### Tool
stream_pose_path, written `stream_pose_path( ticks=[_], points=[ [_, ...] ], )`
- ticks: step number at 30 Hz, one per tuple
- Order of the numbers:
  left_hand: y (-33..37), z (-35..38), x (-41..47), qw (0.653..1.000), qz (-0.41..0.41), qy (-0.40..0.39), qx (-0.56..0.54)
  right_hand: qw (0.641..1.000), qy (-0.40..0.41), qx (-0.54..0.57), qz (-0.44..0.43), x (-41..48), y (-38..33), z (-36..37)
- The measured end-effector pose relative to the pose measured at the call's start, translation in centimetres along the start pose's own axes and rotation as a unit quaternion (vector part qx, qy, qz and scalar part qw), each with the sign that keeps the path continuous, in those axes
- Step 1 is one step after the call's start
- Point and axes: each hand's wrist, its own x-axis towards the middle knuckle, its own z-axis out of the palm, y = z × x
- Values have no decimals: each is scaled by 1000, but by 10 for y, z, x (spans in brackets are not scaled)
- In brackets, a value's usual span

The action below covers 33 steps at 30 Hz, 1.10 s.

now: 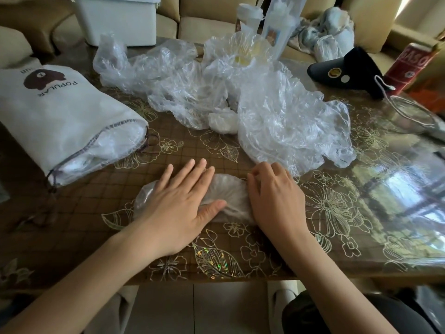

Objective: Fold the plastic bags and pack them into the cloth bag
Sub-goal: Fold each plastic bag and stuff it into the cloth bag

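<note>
While the flat left hand [178, 208] presses one plastic bag [228, 192], right hand [274, 198] pinches it.

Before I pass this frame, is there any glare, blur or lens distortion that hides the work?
Head view: window light glares off the glossy table at right, washing out its pattern there; head view: wide-angle bending curves the table's near edge; head view: the left hand, right hand and the folded bag under them are sharp and evenly lit.
</note>
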Motion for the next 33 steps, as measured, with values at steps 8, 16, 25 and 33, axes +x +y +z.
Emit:
stream_pose_path(
  ticks=[8, 16, 25, 33],
  points=[
    [4, -11, 4, 996, -17, -46, -69, 998, -35, -31, 32, -2, 4, -5],
    [3, -25, 20, 990, -62, 74, -101, 952, -15, 242, 184, 5, 10, -18],
    [-20, -45, 13, 954, -93, -27, -283, 848, -94, 444, 274, 10, 32, -35],
    [-16, -67, -5, 869, -140, 75, -468, 741, -378, 524, 183, 7, 44, -62]
  ],
)
